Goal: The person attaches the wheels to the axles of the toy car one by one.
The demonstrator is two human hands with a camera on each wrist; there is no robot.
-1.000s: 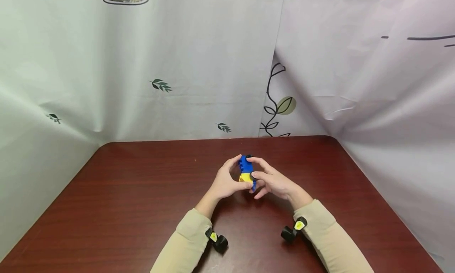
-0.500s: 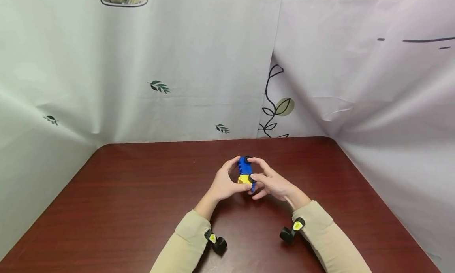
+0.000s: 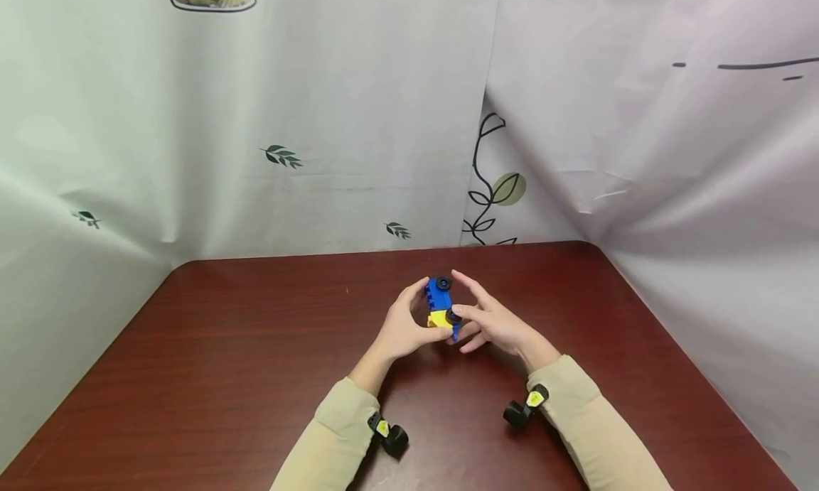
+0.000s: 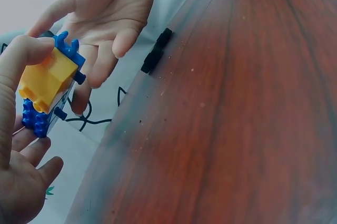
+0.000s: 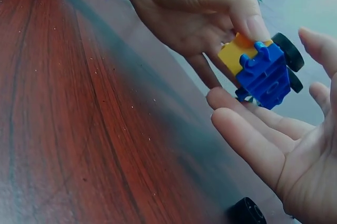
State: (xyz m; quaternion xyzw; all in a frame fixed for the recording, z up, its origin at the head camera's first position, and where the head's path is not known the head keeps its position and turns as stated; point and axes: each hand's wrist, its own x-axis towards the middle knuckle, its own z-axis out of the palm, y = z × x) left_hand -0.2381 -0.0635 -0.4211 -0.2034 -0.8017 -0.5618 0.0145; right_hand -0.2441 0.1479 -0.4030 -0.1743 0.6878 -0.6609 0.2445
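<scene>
My left hand (image 3: pixel 399 327) grips a small toy car (image 3: pixel 439 300) built from blocks, its thumb on the yellow block (image 4: pixel 50 79) and its fingers at the far end. The car has a blue body with studs facing left and black wheels on the side toward my right hand (image 3: pixel 502 327). In the head view one right fingertip touches the near wheel (image 3: pixel 453 317). The right index finger is stretched out, apart from the far wheel (image 3: pixel 443 283). In the right wrist view, the blue end piece (image 5: pixel 266 76) with two hooks shows, right fingers spread below it.
A dark red-brown wooden table (image 3: pixel 256 377) lies under both hands. Behind it hangs a pale curtain (image 3: pixel 358 121) with printed leaves. Each wrist carries a black camera, the left camera (image 3: pixel 395 441) and the right camera (image 3: pixel 516 414), just above the table.
My right index finger has lifted off the far wheel and straightened, so that wheel is now uncovered. The left hand keeps its grip on the toy car, almost in the same place.
</scene>
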